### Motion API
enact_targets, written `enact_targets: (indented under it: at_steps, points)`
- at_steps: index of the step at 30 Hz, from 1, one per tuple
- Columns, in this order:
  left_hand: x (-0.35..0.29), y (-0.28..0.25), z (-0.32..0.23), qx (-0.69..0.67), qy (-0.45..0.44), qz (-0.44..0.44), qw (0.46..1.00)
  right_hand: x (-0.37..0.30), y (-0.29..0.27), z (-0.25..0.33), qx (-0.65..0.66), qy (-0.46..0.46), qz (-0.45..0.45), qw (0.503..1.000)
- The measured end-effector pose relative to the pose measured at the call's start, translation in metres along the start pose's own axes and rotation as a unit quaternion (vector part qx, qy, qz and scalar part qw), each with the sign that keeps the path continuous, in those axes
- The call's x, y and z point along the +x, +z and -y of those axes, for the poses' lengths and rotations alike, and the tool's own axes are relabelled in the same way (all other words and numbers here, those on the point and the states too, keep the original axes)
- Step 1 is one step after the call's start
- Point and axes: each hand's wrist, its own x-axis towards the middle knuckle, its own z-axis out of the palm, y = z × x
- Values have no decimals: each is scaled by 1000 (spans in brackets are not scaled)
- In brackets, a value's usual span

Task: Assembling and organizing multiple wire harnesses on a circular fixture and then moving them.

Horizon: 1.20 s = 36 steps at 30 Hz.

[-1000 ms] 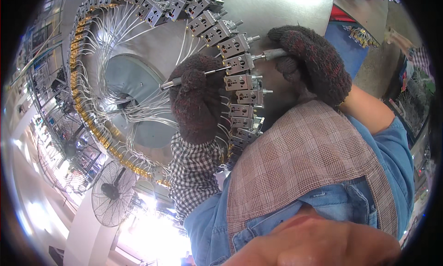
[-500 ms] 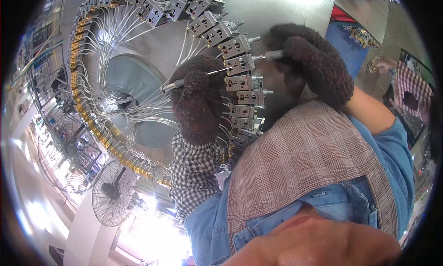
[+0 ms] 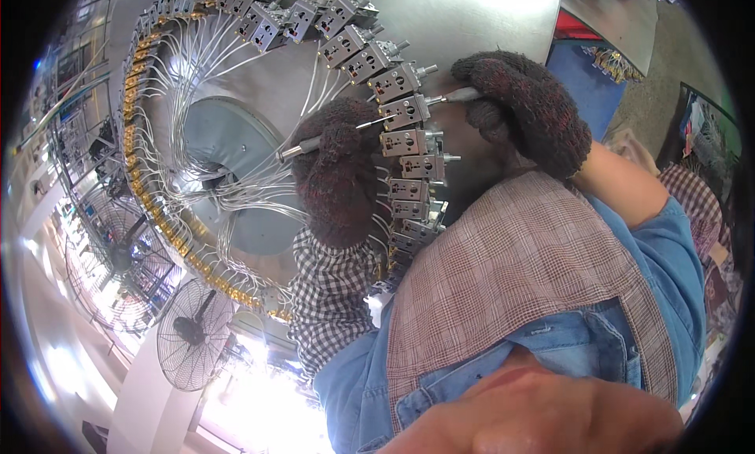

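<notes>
My left hand, in a dark knitted glove, is closed around a slim screwdriver with a metallic handle. Its thin shaft reaches right, to the face of a small silver metal box with a spindle. From the other side, my right hand, gloved alike, grips a grey-handled tool whose front end meets that box's spindle; the exact contact is too small to tell. Similar boxes stand side by side in a curved row, with white wires running inward.
Brass-coloured fittings line the left of a ring around a round grey hub. Underneath is a shiny metal table. Fans stand at lower left. A blue surface and another person's checked clothing show at right.
My right hand and its tool have shifted slightly left, their front end still at the same box's spindle. My left hand stays nearly in place. The person at right has moved nearer my arm.
</notes>
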Motion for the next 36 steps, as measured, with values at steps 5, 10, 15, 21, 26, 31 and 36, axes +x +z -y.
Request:
enact_targets:
  at_steps: [5, 10, 15, 21, 26, 31, 36]
  points:
    - [5, -6, -2, 472, 144, 43, 869, 5, 6, -7, -139, -117, -57, 982]
    - [3, 2, 10, 349, 148, -5, 926, 6, 0, 2, -175, -184, -38, 967]
    - [-4, 4, 18, 295, 146, -7, 944, -10, -5, 14, 13, -22, -43, 999]
    - [-6, -4, 16, 199, 119, -59, 971, -3, -5, -3, 105, 34, -13, 994]
    - [-2, -4, 22, 318, 174, -26, 931, 30, 6, -36, -91, -238, -44, 966]
    - [3, -4, 24, 370, 192, -23, 909, 15, 6, -33, 139, -89, -18, 986]
    - [10, -3, 24, 400, 207, -18, 893, -8, -3, -11, 102, -52, 19, 993]
